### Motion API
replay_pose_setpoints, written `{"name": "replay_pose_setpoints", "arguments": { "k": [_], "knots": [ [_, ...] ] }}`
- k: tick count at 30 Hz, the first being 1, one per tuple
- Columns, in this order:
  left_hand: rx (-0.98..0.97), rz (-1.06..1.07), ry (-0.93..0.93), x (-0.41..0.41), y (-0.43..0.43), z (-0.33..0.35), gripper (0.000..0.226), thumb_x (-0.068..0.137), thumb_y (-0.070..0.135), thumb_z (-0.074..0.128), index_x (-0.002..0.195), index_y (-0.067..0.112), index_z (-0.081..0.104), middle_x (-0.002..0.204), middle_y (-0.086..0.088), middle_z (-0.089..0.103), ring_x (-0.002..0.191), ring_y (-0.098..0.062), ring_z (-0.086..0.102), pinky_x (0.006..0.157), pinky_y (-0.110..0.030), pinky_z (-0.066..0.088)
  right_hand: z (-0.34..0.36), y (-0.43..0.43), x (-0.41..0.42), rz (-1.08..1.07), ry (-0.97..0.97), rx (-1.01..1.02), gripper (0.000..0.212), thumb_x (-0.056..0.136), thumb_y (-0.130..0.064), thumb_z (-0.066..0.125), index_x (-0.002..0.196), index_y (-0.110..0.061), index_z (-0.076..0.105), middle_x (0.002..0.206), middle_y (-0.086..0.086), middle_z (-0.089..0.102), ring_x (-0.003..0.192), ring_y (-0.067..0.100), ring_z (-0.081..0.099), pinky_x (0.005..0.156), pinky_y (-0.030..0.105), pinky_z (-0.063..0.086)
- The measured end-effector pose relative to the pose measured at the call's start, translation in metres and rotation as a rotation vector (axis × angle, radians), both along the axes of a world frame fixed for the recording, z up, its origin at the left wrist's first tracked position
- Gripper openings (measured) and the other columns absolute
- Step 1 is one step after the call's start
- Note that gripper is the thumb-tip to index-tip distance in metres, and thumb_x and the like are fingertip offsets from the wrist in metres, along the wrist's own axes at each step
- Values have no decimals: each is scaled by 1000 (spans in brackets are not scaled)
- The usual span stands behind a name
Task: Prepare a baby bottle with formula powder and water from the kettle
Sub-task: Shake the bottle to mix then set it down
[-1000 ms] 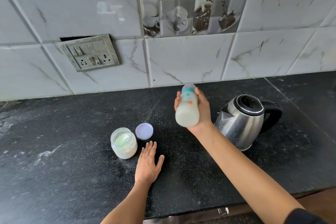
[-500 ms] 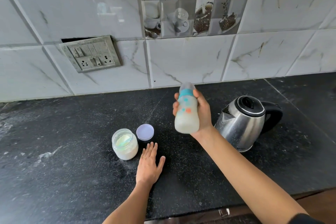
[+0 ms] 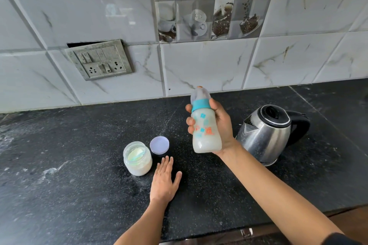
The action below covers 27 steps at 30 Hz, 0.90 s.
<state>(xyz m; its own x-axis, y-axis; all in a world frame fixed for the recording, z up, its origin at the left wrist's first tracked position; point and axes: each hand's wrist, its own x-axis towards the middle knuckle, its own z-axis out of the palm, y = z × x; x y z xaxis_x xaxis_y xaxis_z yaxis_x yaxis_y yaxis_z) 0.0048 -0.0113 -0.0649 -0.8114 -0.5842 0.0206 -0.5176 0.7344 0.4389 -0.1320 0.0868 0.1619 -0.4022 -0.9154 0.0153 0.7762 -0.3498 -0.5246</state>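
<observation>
Nearest, the left hand point(image 3: 163, 182) lies flat on the black countertop point(image 3: 79, 195), fingers straight and together, gripping nothing. At its ten o'clock, just beside the fingertips, stands the open formula jar point(image 3: 137, 158), part full of pale powder. Its lilac lid point(image 3: 159, 145) rests on the counter at the hand's twelve o'clock, touching or almost touching the jar.

Farther out, at about two o'clock, the right hand point(image 3: 222, 123) wraps round the baby bottle point(image 3: 205, 131) and holds it clear of the counter, teat up and leaning slightly. The teal collar and teat are on, and cloudy white liquid fills the lower part.

At the bottle's three o'clock sits the steel kettle point(image 3: 266, 133), lid closed.

Powder and water look to be already in and the bottle closed, so mixing seems the step in hand. The jar is not yet recapped and the bottle not yet set down.
</observation>
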Motion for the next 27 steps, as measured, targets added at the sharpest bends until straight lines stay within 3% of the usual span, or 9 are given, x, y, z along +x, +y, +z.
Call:
{"name": "replay_pose_setpoints", "arguments": {
  "k": [3,5,7,12,16,19,24,27],
  "knots": [
    [2,-1,-1,-1,1,1,66,97,50,32,150,17,12,158,2,8,143,-6,-4,114,-21,-10,5,-3,-7,-26,-193,-62,59,54,-24,88,100,-3,56,88,12,61,61,22,62,54,29,55],
    [2,-1,7,0,1,1,65,97,49,33,150,17,13,158,2,9,142,-4,-6,113,-20,-11,3,-4,-8,-2,-110,-39,56,62,-27,83,105,-7,54,89,11,61,61,21,61,53,29,55],
    [-5,-4,12,0,0,0,65,97,49,33,150,17,13,158,2,9,139,-1,-8,112,-19,-12,2,-3,-3,24,72,-1,40,77,-34,66,112,-17,57,90,9,60,60,20,59,53,29,53],
    [7,-2,19,0,1,0,65,97,49,34,150,17,14,158,1,10,141,-4,-5,114,-21,-10,4,-6,-10,27,-83,-47,58,58,-28,85,101,-5,56,89,10,60,61,21,61,53,29,54],
    [-5,-3,14,-1,0,0,65,97,49,33,150,17,13,158,2,9,138,0,-9,113,-20,-11,-1,-8,-3,74,90,-17,55,70,-33,74,116,-13,52,91,9,61,60,21,59,53,28,52],
    [-7,-6,6,-1,1,0,66,97,49,33,150,17,12,158,2,8,137,0,-10,113,-20,-11,0,-10,-9,43,-113,-64,57,60,-27,84,102,-4,54,89,10,61,61,21,61,53,28,54],
    [-9,-7,3,0,0,0,66,97,49,33,150,17,12,158,2,8,138,0,-10,112,-20,-12,2,-11,-5,73,27,-51,45,68,-33,76,101,-7,62,91,9,62,61,20,60,53,29,53],
    [-5,-9,-3,0,1,1,66,97,50,32,150,17,12,158,2,7,138,0,-10,112,-20,-12,4,-11,-13,12,-152,-56,58,57,-27,86,100,-2,56,90,10,60,62,21,62,55,29,55]
  ]
}}
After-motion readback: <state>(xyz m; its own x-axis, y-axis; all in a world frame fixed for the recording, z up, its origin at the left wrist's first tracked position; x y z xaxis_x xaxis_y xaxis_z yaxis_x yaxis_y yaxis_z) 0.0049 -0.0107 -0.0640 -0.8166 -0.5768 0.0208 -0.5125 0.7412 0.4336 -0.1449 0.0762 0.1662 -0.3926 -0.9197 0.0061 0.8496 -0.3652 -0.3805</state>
